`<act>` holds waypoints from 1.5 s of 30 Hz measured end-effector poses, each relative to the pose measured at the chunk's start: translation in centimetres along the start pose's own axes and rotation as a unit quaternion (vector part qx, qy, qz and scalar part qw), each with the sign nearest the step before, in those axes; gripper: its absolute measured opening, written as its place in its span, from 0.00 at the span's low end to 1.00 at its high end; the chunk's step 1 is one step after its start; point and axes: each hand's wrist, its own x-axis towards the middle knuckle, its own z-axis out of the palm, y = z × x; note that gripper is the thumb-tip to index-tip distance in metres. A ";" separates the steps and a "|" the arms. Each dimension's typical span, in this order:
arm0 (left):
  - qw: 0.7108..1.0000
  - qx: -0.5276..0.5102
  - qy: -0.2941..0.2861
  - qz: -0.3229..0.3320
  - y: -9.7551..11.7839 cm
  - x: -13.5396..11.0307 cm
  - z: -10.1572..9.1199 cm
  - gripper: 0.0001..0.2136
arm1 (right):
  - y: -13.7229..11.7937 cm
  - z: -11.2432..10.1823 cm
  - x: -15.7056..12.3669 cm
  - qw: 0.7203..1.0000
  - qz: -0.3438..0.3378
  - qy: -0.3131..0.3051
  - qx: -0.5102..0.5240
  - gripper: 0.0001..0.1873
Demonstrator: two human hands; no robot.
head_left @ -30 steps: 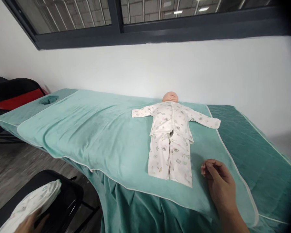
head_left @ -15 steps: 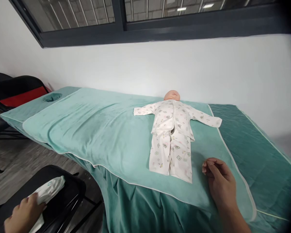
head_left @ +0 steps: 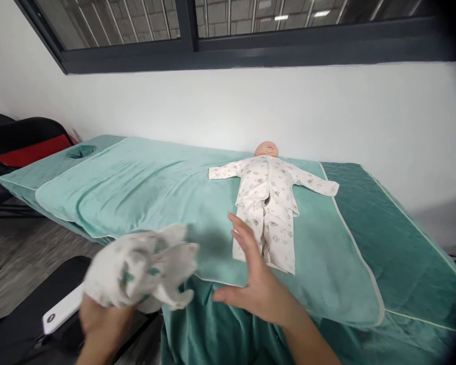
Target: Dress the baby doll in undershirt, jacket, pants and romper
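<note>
A baby doll in white printed pyjamas lies on its back on a light teal towel spread over a massage bed. My left hand grips a crumpled white printed garment, held up at the bed's near edge; it is blurred by motion. My right hand is open, fingers stretched out, hovering just right of the garment and in front of the doll's legs.
A darker teal cover shows at the bed's right end. A black chair stands at lower left with a white flat object on it. More black chairs stand at far left. A white wall runs behind the bed.
My left hand lifted the white garment off the black chair and brought it up to the bed's edge. My right hand left the towel by the doll's feet, moved left and opened.
</note>
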 end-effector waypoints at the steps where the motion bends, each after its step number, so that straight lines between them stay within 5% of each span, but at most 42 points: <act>1: 0.996 -0.078 0.027 0.019 3.0 -0.4 1.4 0.27 | -0.6 1.0 0.6 0.999 -0.004 -0.033 0.002 0.61; 4: 0.935 -0.350 -0.016 0.053 13.0 -1.9 4.1 0.29 | -1.8 2.1 1.7 0.997 0.000 -0.049 0.053 0.67; 7: 0.834 -0.531 -0.149 0.009 20.9 -3.0 5.6 0.23 | -2.3 1.0 1.9 0.996 -0.011 0.051 0.069 0.58; 10: 0.736 -0.606 -0.300 -0.011 24.3 -3.3 7.1 0.21 | -2.4 -1.9 1.6 0.983 -0.062 0.170 -0.008 0.44; 12: 0.702 -0.606 -0.372 0.014 24.4 -3.2 8.2 0.21 | -2.6 -4.8 1.1 0.970 -0.091 0.211 -0.075 0.37; 15: 0.729 -0.547 -0.404 0.074 22.5 -2.9 9.8 0.21 | -3.2 -10.7 -0.1 0.934 -0.083 0.289 -0.192 0.34; 18: 0.783 -0.479 -0.393 0.048 19.5 -3.3 11.2 0.14 | -2.6 -17.5 -1.6 0.856 -0.015 0.409 -0.317 0.36; 22: 0.816 -0.439 -0.376 0.029 16.1 -4.2 12.3 0.10 | 2.9 -24.6 -4.2 0.788 0.118 0.363 -0.483 0.35; 25: 0.838 -0.418 -0.345 0.066 15.0 -4.1 12.8 0.09 | 7.9 -25.9 -6.1 0.728 0.221 0.304 -0.573 0.31; 29: 0.865 -0.383 -0.289 0.146 15.5 -2.1 13.8 0.08 | 9.6 -22.9 -6.2 0.662 0.111 0.324 -0.666 0.29; 31: 0.875 -0.371 -0.248 0.187 16.8 -0.5 14.7 0.08 | 8.9 -20.8 -4.9 0.680 0.053 0.324 -0.656 0.26; 36: 0.884 -0.345 -0.166 0.268 22.4 4.4 17.6 0.09 | 8.1 -17.4 1.0 0.793 -0.035 0.284 -0.537 0.21; 41: 0.871 -0.324 -0.177 0.325 29.6 9.9 22.8 0.12 | 7.9 -16.6 11.7 0.883 -0.024 0.332 -0.330 0.17; 45: 0.870 -0.286 -0.203 0.346 34.0 13.8 27.9 0.13 | 8.5 -17.5 20.7 0.905 0.008 0.354 -0.237 0.16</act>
